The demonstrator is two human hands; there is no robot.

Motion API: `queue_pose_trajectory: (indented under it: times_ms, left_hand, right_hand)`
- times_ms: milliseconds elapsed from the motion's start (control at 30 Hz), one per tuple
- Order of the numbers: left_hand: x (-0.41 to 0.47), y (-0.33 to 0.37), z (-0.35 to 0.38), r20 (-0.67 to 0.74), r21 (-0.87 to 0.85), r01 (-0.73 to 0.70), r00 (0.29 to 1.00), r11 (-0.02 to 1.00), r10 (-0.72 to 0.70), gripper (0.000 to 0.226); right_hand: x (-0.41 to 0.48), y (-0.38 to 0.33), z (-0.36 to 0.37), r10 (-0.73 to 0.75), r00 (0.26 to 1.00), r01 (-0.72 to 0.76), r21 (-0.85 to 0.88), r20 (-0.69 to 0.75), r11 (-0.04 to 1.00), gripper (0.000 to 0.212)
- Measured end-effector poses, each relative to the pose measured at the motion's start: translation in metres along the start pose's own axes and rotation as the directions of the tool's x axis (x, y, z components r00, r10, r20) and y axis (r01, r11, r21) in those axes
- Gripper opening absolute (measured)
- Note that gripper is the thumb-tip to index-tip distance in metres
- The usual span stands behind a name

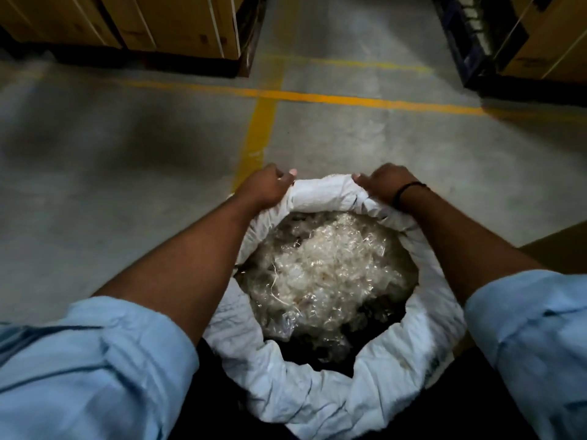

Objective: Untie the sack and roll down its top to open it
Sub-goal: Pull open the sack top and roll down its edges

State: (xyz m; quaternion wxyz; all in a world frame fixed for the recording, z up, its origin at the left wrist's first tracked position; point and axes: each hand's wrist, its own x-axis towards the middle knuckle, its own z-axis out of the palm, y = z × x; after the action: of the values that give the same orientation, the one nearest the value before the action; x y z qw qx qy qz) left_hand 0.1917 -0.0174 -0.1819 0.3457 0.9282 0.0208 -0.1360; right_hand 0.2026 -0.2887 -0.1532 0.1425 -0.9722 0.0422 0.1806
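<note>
Hands are both gripping the far rolled rim of the white woven sack (330, 385): left hand (265, 185), right hand (386, 184). It is standing open on the grey concrete floor (127, 160), showing clear crinkled plastic scraps (320, 268).

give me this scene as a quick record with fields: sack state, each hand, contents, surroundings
sack: white sack, mouth open, top rolled into a thick rim
left hand: left hand grips the far rim
right hand: right hand grips the far rim; black wristband
contents: clear crinkled plastic
floor: grey floor with yellow lines
background: cardboard boxes
</note>
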Motion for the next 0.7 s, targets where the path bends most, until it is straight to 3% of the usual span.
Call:
queue_pose_trajectory:
  times_ms: [67,100,167,233,333,467,633,700]
  left_hand:
    - [-0.005,0.0,-0.009,-0.103,0.122,0.034,0.994,0.992,-0.021,0.064]
    - [-0.006,-0.002,-0.013,-0.138,0.15,0.056,0.99,0.987,-0.035,0.061]
    - [-0.012,-0.004,-0.023,-0.162,0.173,0.082,0.985,0.981,-0.053,0.057]
    - [-0.021,-0.006,-0.03,-0.172,0.176,0.119,0.981,0.977,-0.088,0.056]
    - [-0.044,-0.009,-0.033,-0.197,0.282,0.151,0.976,0.947,-0.097,0.047]
    - [-0.093,-0.015,-0.022,-0.293,0.506,0.159,0.956,0.848,-0.004,0.043]
    - [-0.14,-0.034,0.004,-0.362,0.529,0.193,0.932,0.826,0.014,0.056]
    - [-0.152,-0.039,0.007,-0.355,0.549,0.196,0.935,0.813,0.014,0.068]
  right_hand:
    - [-0.004,-0.012,0.0,-0.232,0.931,0.156,-0.269,-0.28,0.951,0.041]
    - [-0.008,-0.02,0.0,-0.357,0.869,0.256,-0.306,-0.343,0.917,0.033]
    - [-0.016,-0.043,0.003,-0.565,0.728,0.477,-0.306,-0.388,0.824,0.036]
    - [-0.022,-0.067,0.012,-0.705,0.617,0.618,-0.341,-0.35,0.709,0.039]
    - [-0.031,-0.095,0.038,-0.831,0.526,0.711,-0.443,-0.181,0.546,0.057]
    - [-0.034,-0.114,0.065,-0.885,0.465,0.739,-0.544,-0.015,0.397,0.082]
    - [-0.035,-0.116,0.071,-0.943,0.321,0.766,-0.611,0.092,0.201,0.09]
    - [-0.033,-0.117,0.074,-0.95,0.297,0.768,-0.617,0.101,0.174,0.085]
